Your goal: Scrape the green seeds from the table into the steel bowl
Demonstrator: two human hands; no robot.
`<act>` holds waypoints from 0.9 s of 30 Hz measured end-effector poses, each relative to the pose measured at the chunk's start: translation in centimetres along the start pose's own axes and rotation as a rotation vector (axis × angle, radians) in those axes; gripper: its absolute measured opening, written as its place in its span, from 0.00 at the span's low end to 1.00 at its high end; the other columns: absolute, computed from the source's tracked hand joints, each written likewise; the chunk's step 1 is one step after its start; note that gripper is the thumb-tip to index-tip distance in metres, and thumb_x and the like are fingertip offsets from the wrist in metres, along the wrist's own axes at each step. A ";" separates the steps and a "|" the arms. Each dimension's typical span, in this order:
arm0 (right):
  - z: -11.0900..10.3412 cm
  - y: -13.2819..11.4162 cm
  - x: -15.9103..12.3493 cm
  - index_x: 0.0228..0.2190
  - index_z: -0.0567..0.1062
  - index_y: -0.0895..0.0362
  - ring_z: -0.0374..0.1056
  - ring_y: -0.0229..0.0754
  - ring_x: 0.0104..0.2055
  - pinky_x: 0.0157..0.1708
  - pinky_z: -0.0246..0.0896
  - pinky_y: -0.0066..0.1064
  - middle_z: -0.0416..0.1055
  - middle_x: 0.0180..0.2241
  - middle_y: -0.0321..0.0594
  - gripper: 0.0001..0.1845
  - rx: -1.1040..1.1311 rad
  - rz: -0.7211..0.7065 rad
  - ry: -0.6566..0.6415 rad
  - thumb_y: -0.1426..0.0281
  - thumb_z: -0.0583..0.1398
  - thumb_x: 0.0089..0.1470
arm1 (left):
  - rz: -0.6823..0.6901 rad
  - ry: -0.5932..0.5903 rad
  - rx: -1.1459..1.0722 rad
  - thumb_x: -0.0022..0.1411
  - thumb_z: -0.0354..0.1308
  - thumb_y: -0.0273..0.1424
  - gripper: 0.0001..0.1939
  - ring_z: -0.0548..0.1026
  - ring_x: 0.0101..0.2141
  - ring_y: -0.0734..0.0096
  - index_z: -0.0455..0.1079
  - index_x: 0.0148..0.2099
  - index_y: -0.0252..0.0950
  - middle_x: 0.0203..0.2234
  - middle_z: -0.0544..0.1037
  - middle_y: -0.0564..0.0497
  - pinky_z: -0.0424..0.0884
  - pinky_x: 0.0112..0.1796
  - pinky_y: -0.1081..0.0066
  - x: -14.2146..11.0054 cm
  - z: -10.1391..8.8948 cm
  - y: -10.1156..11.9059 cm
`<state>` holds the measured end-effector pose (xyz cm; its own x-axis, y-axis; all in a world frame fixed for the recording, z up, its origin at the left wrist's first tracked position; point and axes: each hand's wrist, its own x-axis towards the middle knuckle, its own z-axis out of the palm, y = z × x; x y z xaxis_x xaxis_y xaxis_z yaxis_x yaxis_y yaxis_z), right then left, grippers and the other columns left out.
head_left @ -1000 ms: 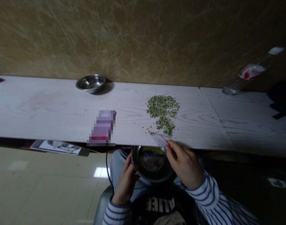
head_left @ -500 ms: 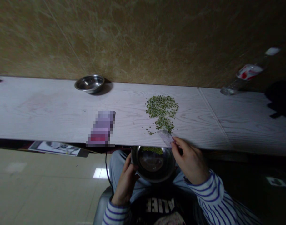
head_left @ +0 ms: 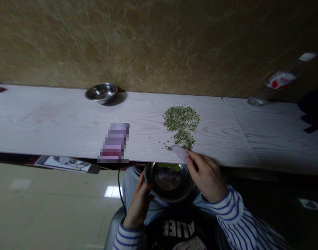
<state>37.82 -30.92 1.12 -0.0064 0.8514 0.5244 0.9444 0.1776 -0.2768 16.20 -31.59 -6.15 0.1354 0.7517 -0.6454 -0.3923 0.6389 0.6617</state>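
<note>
While the left hand point(head_left: 138, 203) clamps the bowl point(head_left: 171, 199), the right hand point(head_left: 208, 177) pinches a clear sheet point(head_left: 179, 153) by green grains point(head_left: 181, 118).
The bench point(head_left: 57, 128) edge hides the bowl's far rim.

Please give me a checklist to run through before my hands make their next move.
1. Left hand holding the large bowl: ok.
2. Right hand gripping the clear sheet: ok.
3. Large bowl close by the table edge: ok.
4. Green grains on the table in one tidy pile: not ok, some lie scattered.
5. Small bowl and bottle apart from the grains: ok.
6. Large bowl supported from below: cannot tell, its underside is hidden.
</note>
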 end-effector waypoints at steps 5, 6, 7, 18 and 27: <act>0.3 0.3 0.6 0.42 0.78 0.59 0.76 0.44 0.32 0.36 0.69 0.35 0.81 0.32 0.44 0.12 -0.025 -0.003 0.013 0.73 0.54 0.63 | -0.008 0.012 0.004 0.52 0.60 0.33 0.38 0.72 0.50 0.55 0.61 0.67 0.49 0.56 0.74 0.48 0.69 0.39 0.65 0.0 -0.2 0.3; 0.5 0.5 0.9 0.42 0.78 0.59 0.76 0.44 0.31 0.36 0.68 0.35 0.81 0.32 0.44 0.13 -0.040 -0.008 0.017 0.73 0.54 0.63 | -0.005 0.010 0.003 0.52 0.60 0.33 0.38 0.72 0.50 0.55 0.61 0.67 0.49 0.56 0.74 0.48 0.69 0.39 0.65 0.1 -0.2 0.3; 0.6 0.6 1.2 0.42 0.78 0.59 0.75 0.44 0.31 0.36 0.67 0.34 0.80 0.31 0.44 0.13 -0.056 -0.016 0.019 0.73 0.54 0.63 | -0.003 0.011 0.002 0.53 0.60 0.33 0.38 0.72 0.50 0.55 0.61 0.67 0.49 0.56 0.74 0.48 0.69 0.39 0.65 0.1 -0.2 0.3; 0.6 0.6 2.2 0.41 0.79 0.58 0.72 0.42 0.29 0.34 0.57 0.33 0.78 0.27 0.40 0.12 -0.116 -0.066 0.005 0.72 0.55 0.63 | 0.009 0.016 -0.004 0.54 0.60 0.35 0.36 0.71 0.53 0.53 0.62 0.66 0.51 0.60 0.71 0.49 0.69 0.41 0.64 0.1 -0.5 0.4; 0.6 0.6 2.9 0.40 0.79 0.57 0.71 0.41 0.28 0.32 0.54 0.34 0.77 0.25 0.40 0.13 -0.132 -0.089 0.000 0.72 0.54 0.64 | 0.004 0.002 -0.045 0.53 0.60 0.33 0.38 0.70 0.54 0.53 0.61 0.67 0.50 0.60 0.71 0.48 0.70 0.42 0.64 0.3 -0.4 0.4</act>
<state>38.21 -28.04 1.96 -0.0920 0.8350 0.5425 0.9752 0.1858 -0.1205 15.68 -31.16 -6.23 0.1323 0.7538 -0.6436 -0.4337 0.6279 0.6463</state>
